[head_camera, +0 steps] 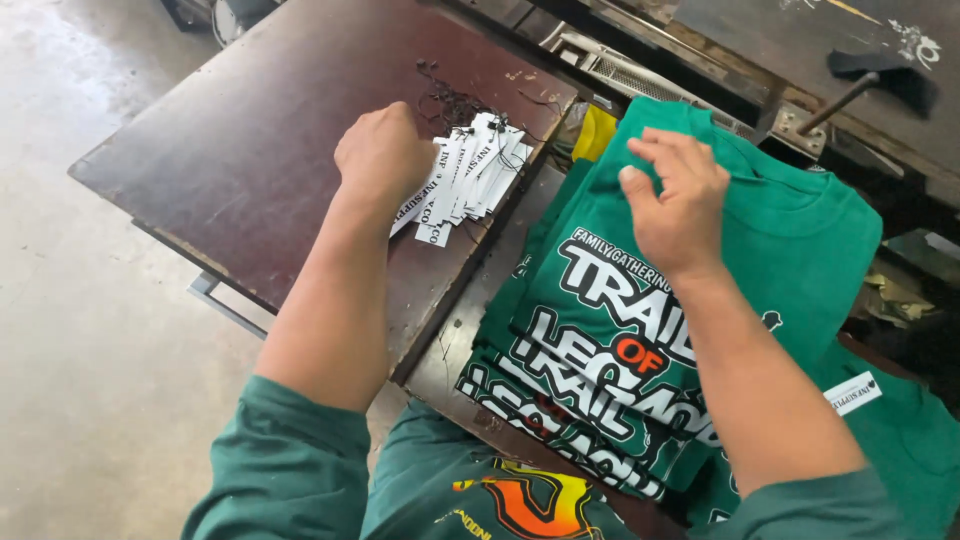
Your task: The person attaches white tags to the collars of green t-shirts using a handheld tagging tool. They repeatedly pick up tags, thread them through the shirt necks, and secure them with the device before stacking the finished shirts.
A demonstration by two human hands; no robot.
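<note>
A dark brown board [250, 140] lies tilted over a pale concrete floor [80, 300], its surface scuffed. Behind it runs a worn metal machine frame [640, 75] with a slotted grille — and a dark-handled lever [850, 90] angles up at the far right, beside a grimy grey panel [760, 30].

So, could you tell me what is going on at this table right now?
A person in green sleeves works at a dark brown table. The left hand rests on a fanned pile of white paper tags with black strings. The right hand presses near the collar of the top green printed shirt on a stack.
</note>
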